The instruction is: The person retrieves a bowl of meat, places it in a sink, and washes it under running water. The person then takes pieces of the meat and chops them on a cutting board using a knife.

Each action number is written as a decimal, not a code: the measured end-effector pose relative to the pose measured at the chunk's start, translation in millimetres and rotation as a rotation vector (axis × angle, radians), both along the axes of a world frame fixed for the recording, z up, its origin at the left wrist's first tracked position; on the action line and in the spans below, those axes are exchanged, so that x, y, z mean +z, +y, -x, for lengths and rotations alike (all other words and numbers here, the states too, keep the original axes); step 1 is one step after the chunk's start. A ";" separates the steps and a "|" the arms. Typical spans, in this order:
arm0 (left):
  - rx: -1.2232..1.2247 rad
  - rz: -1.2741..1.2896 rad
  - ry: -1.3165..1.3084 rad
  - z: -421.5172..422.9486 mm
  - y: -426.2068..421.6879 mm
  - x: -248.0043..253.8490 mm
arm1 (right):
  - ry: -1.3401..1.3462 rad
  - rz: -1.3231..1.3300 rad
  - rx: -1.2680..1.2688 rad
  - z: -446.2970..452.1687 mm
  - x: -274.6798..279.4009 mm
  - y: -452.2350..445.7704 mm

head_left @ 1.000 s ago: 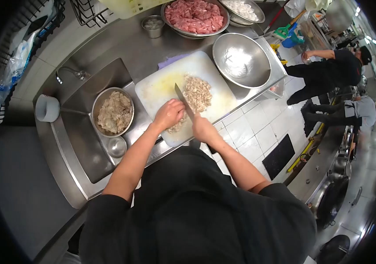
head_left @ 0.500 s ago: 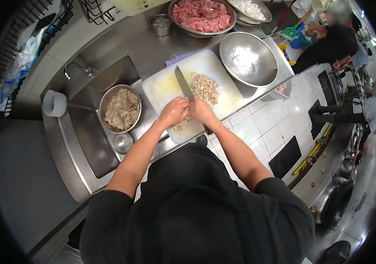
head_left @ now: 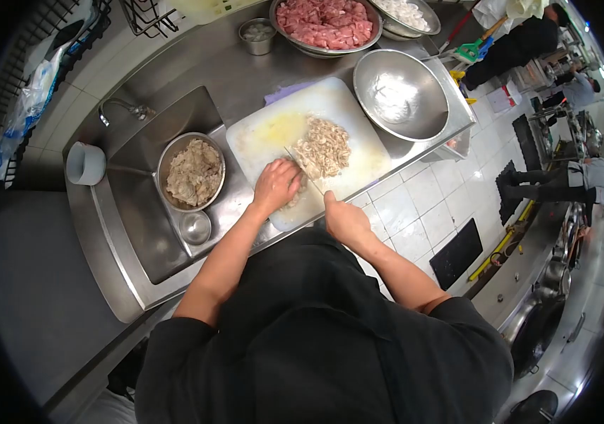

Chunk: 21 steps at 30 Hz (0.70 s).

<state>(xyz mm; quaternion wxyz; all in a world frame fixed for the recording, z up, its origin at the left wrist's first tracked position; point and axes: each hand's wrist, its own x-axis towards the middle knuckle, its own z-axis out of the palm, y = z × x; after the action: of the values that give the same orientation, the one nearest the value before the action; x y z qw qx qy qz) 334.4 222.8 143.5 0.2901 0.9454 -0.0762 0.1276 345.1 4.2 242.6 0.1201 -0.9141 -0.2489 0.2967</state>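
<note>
My right hand (head_left: 348,222) is wrapped around the handle of a knife (head_left: 305,166) at the near edge of a white cutting board (head_left: 256,138). The blade slants across the board, its tip up and to the left. My left hand (head_left: 278,185) lies left of the blade, fingers curled down over pale meat (head_left: 292,203), which it mostly covers. On the blade's other side is a spread pile of chopped pale meat (head_left: 327,145).
Left of the board, a metal bowl of pale meat (head_left: 194,174) and a small metal bowl (head_left: 195,227) are in the sink (head_left: 139,237). An unfilled metal bowl (head_left: 401,95) stands right. Behind are a bowl of red meat (head_left: 327,25) and a small metal container (head_left: 257,35). Other people stand right.
My right hand has moved down and right, drawing the knife back toward me, with its tip lower on the board. The left hand has shifted slightly left. A person in the background has moved.
</note>
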 end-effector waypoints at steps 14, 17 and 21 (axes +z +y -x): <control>0.003 0.022 -0.117 2.7 -4.7 -3.2 | -0.033 -0.139 0.001 -13.4 -34.6 9.1; 0.009 0.055 -0.089 2.9 -7.7 -1.8 | -0.076 -0.245 0.005 -38.1 -43.7 35.3; 0.016 0.072 -0.116 -0.6 -3.7 -2.9 | -0.079 -0.285 -0.016 -27.1 -14.9 10.2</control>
<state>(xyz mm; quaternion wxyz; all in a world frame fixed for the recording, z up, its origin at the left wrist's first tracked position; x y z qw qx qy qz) 335.1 219.1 140.6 0.3180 0.9259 -0.0806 0.1874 372.2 14.5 227.7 0.2412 -0.9008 -0.2856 0.2211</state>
